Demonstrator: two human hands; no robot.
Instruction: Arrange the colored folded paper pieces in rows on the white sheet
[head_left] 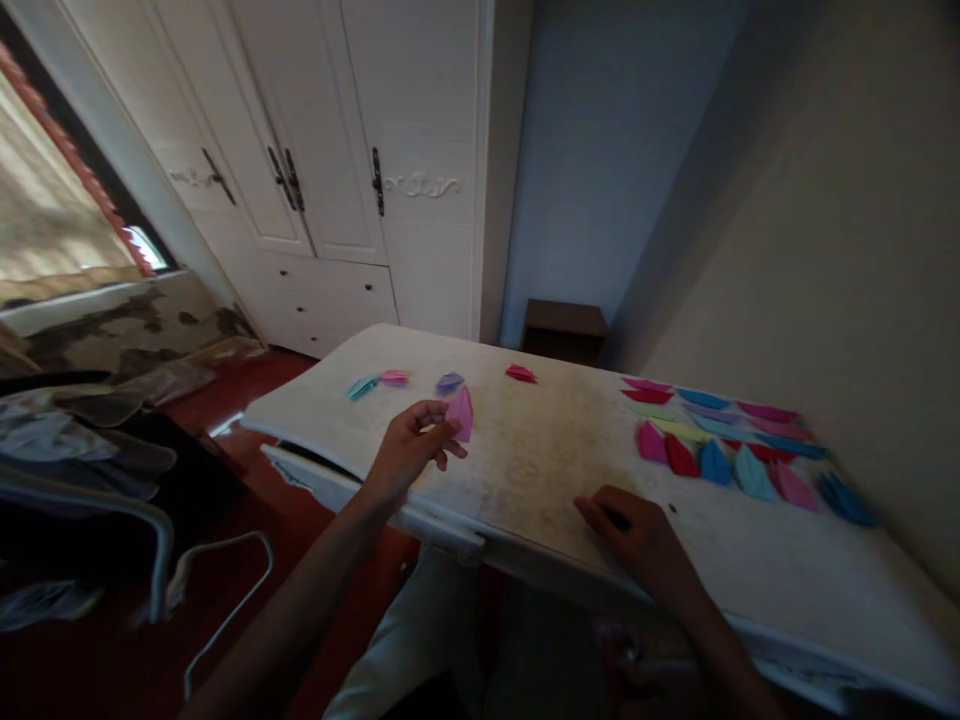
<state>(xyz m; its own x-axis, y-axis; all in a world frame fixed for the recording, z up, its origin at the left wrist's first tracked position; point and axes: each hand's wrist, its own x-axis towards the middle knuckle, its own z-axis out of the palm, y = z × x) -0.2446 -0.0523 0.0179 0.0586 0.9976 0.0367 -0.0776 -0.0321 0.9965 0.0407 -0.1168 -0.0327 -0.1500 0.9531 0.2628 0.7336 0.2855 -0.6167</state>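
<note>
My left hand [411, 445] holds a pink folded paper piece [460, 411] by its edge, just above the white table [540, 460]. Beyond it a row of folded pieces lies on the table: a teal one [362, 386], a pink one [394, 377], a purple one [449, 382] and a red one [520, 373]. My right hand [636, 535] rests palm down near the table's front edge, fingers loosely curled with nothing visible in them. To its right lies a group of several folded paper pieces [731, 440] in red, pink, blue, teal, yellow and purple.
A white wardrobe [330, 170] stands behind the table, and a dark small stand [564, 328] sits in the corner. A wall runs along the table's right side. To the left are a curtained window, clothes and a white metal frame [161, 560] on the reddish floor.
</note>
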